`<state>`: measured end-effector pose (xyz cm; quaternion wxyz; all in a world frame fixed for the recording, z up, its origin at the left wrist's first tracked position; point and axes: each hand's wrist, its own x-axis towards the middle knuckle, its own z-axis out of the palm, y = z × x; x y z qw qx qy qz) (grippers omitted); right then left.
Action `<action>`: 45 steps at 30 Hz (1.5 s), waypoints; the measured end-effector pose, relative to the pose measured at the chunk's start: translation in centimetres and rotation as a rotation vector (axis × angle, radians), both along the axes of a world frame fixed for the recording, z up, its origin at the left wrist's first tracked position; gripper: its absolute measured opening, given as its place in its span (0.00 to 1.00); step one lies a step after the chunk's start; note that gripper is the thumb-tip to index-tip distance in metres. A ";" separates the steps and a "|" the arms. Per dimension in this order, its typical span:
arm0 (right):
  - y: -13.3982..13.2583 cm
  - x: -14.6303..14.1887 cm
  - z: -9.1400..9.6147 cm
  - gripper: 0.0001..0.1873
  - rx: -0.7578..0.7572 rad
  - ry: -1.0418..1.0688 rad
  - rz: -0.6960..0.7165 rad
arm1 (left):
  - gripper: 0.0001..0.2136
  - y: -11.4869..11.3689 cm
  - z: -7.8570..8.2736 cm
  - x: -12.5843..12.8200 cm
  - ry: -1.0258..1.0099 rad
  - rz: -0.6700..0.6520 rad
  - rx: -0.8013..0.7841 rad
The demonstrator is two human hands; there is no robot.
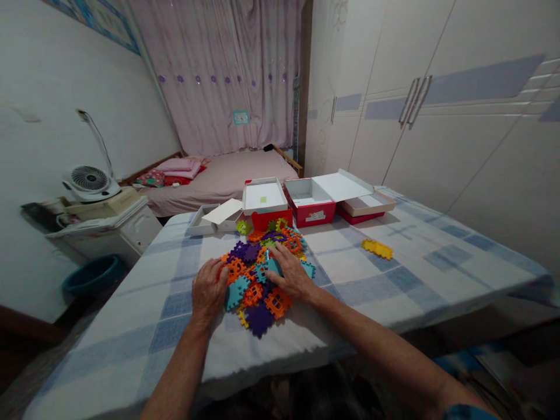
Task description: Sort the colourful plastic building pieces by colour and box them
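A heap of interlocking plastic building tiles (259,318) in purple, orange, turquoise and yellow lies near the table's front edge. Some are flat squares with toothed edges; others have window-like openings. My left hand (209,289) rests at the left side of the heap, fingers loosely curved against its edge near an orange tile (236,268); nothing shows in its grasp. Over the heap's right side, my right hand (292,274) has thumb and fingers on either side of a turquoise tile (273,265). Its fingertips are partly lost among the pieces.
Behind the heap stand an open red box (314,214), a white box lid (265,197) and a shallow grey tray (203,224). A lidded box (367,204) lies farther right. A yellow joined piece (377,249) sits apart on the checked tablecloth (175,303).
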<state>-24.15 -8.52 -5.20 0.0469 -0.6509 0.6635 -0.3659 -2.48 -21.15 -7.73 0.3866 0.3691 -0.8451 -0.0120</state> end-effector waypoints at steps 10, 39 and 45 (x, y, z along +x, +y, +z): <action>2.4 -5.6 0.2 0.15 0.279 0.199 -0.472 | 0.23 5.3 2.8 -1.2 -0.031 -0.611 -0.311; 4.7 -16.6 -0.3 0.13 -0.090 -0.103 -0.708 | 0.13 1.6 0.1 -1.7 0.080 -0.128 -0.005; 7.4 -16.1 1.1 0.16 -0.060 0.142 -0.751 | 0.15 1.5 0.4 -2.0 0.090 -0.109 0.047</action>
